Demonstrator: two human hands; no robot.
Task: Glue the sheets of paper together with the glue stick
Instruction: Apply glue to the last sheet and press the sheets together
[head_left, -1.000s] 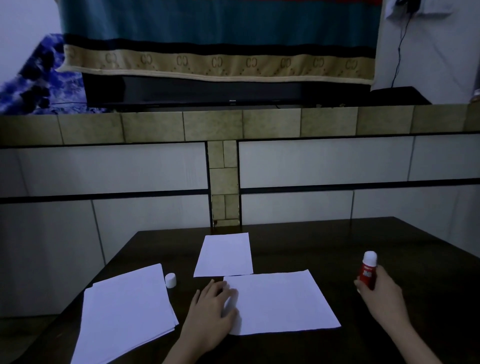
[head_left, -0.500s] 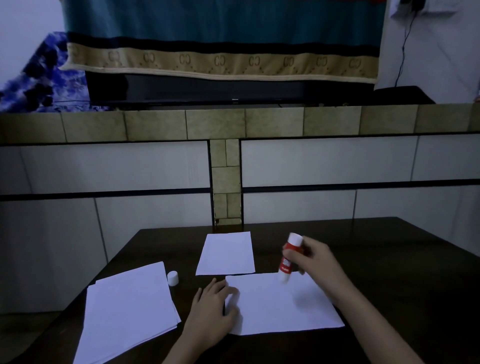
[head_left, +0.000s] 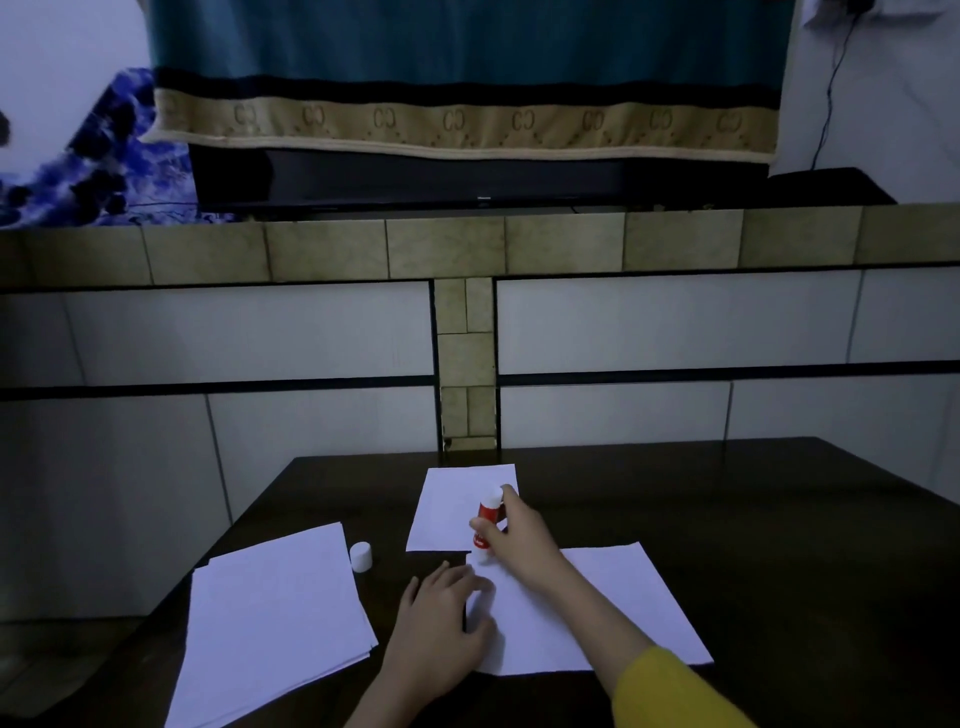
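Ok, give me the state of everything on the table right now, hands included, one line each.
Glue stick: uncapped, tilted, tip down at the near sheet's far left corner.
Right hand: grips the glue stick.
Left hand: flat, pressing the near sheet's left edge.
Near sheet: lying flat, held down.
Far sheet: flat, untouched.
Paper stack: at the left, loosely fanned.
Cap: off, standing on the table.

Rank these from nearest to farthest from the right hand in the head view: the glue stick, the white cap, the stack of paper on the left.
1. Glue stick: gripped in the right hand, tip down at the near sheet's far left corner.
2. White cap: on the table, left of both hands.
3. Stack of paper: farthest left, near the table's left edge.
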